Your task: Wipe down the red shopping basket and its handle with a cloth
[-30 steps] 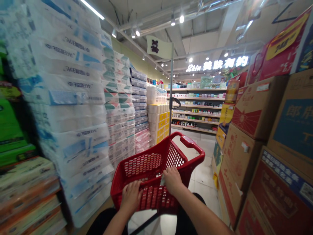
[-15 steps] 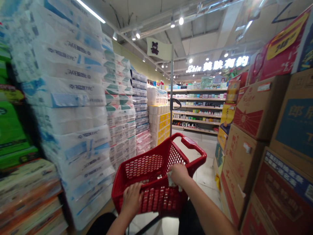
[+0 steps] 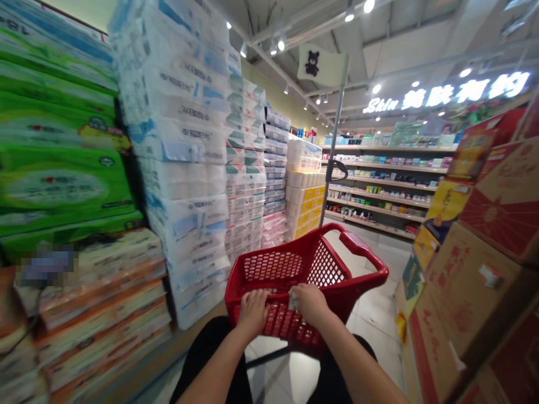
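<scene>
A red plastic shopping cart (image 3: 283, 321) with a perforated basket stands right in front of me, its loop handle (image 3: 366, 255) at the far right. My left hand (image 3: 254, 311) rests over the near rim, fingers curled onto it. Close beside it on the same rim, my right hand (image 3: 310, 303) is closed around a crumpled whitish cloth or wipe (image 3: 292, 301), pressing it against the basket's edge. Most of the cloth is hidden under the fingers. A grey pole (image 3: 336, 126) with a bear-print flag (image 3: 322, 66) rises behind the basket.
Tall stacks of wrapped toilet paper (image 3: 185, 168) and green tissue packs (image 3: 63, 179) line the left. Cardboard cartons (image 3: 458, 280) are piled on the right. Shelves of small products (image 3: 387, 179) stand at the back, beyond the tiled floor (image 3: 374, 303).
The view has turned left, so the cart sits further right in it. My right hand has slid left along the rim with the cloth, closer to my left hand, which stays on the rim.
</scene>
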`<state>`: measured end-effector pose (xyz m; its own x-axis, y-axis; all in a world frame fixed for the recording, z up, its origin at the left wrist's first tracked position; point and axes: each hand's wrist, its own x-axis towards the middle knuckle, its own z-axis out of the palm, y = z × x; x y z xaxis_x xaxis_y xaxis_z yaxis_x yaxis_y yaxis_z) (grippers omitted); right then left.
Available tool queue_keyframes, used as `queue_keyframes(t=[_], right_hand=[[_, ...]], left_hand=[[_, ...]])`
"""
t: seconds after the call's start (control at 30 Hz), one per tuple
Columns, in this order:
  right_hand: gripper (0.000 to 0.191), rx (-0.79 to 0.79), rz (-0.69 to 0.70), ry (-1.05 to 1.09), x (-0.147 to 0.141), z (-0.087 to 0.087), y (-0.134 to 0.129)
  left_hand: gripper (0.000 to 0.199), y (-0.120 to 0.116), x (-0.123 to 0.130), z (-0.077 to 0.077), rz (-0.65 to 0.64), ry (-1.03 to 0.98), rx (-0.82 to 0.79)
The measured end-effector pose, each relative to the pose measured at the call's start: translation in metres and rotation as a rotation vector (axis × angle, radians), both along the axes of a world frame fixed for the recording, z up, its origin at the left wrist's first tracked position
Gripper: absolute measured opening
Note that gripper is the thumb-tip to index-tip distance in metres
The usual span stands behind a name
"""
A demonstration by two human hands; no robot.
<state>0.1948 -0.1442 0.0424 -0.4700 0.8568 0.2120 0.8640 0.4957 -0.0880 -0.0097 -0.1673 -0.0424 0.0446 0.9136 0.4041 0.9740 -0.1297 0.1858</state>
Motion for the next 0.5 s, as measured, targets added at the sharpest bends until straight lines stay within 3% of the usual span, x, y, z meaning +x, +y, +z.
queue_keyframes(t=[0.1, 0.23, 0.4, 0.5], right_hand=[[0.034, -0.035, -0.033, 0.026, 0.019, 0.009, 0.006], [0.027, 0.002, -0.175, 0.038, 0.035, 0.017, 0.009], [0.023, 0.106, -0.208, -0.036, 0.029, 0.005, 0.007], [0.022, 0.148, -0.196, -0.046, 0.027, -0.006, 0.008]], left_hand=[[0.032, 0.0, 0.001, 0.001, -0.007, -0.012, -0.003], [0.03, -0.002, 0.002, 0.005, -0.018, -0.019, 0.001], [0.03, -0.003, 0.0, 0.004, -0.016, -0.038, -0.032], [0.027, -0.003, 0.002, 0.016, -0.033, -0.177, -0.066]])
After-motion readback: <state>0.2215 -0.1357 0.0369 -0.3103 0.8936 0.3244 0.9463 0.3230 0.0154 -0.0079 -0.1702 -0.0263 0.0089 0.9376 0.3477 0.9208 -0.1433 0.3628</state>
